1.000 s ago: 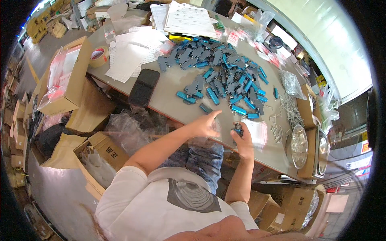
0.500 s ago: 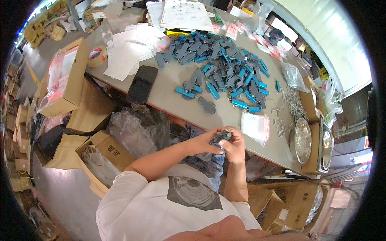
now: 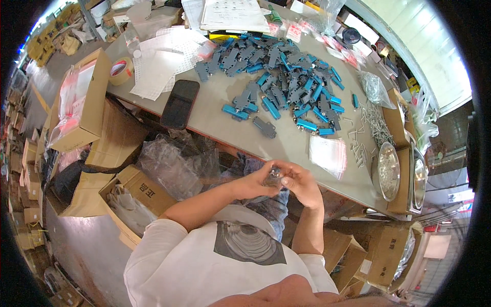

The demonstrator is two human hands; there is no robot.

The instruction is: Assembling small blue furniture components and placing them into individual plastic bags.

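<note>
My left hand (image 3: pixel 255 184) is closed around a small dark grey fitting (image 3: pixel 274 175) with a shiny metal part, held above my lap by the table's front edge. The fingers of my right hand (image 3: pixel 304 185) curl over the same fitting, with the thumb against its side. Much of the piece is hidden by my fingers. Past my hands, a heap of dark grey and blue fittings (image 3: pixel 294 84) covers the middle of the table. One loose grey fitting (image 3: pixel 264 127) lies at its near edge. Flat clear plastic bags (image 3: pixel 327 155) lie just beyond my right hand.
A black phone (image 3: pixel 180 104) rests at the table's left edge, near a tape roll (image 3: pixel 121 70) and a cardboard box (image 3: pixel 76 107). Papers (image 3: pixel 234 16) lie at the back. On the right are loose screws (image 3: pixel 377 128) and a metal bowl (image 3: pixel 388 171). Open cartons (image 3: pixel 135 202) stand below the table.
My right hand has shifted slightly right, and its fingers have spread further over the fitting. The fitting has turned in my hands. The whole view has shifted a little.
</note>
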